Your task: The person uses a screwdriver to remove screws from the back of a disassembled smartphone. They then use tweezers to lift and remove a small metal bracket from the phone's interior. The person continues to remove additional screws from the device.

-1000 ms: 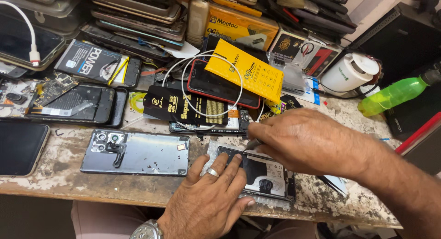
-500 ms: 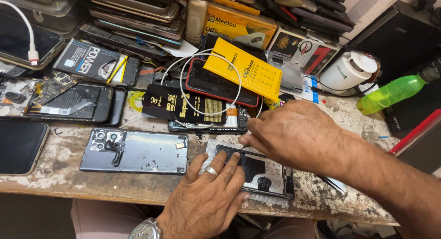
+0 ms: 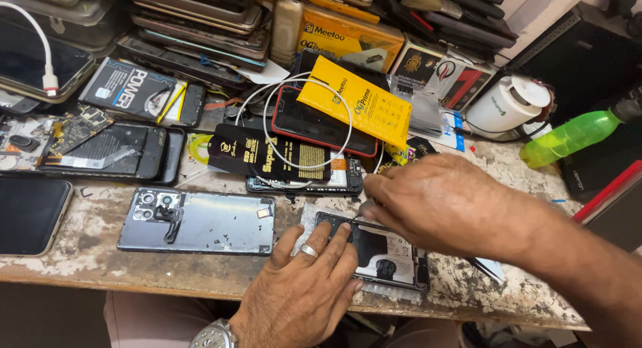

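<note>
Since a second ago right hand has slid left, pinching a thin tool at the opened phone, lower centre of frame. Left hand lies flat, fingers spread, pinning it. Keep pressure steady, pry shallow.

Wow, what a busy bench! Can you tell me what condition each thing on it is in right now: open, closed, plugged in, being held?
Opened phone: back off, insides showing, flat on the bench.
Left hand: pressed flat on the opened phone.
Right hand: closed on a thin tool, tip at the phone's top edge.
Grey back cover: detached, lying beside.
Green bottle: lying on its side.
White cable: plugged into a device.
Red-edged phone: screen dark.
</note>
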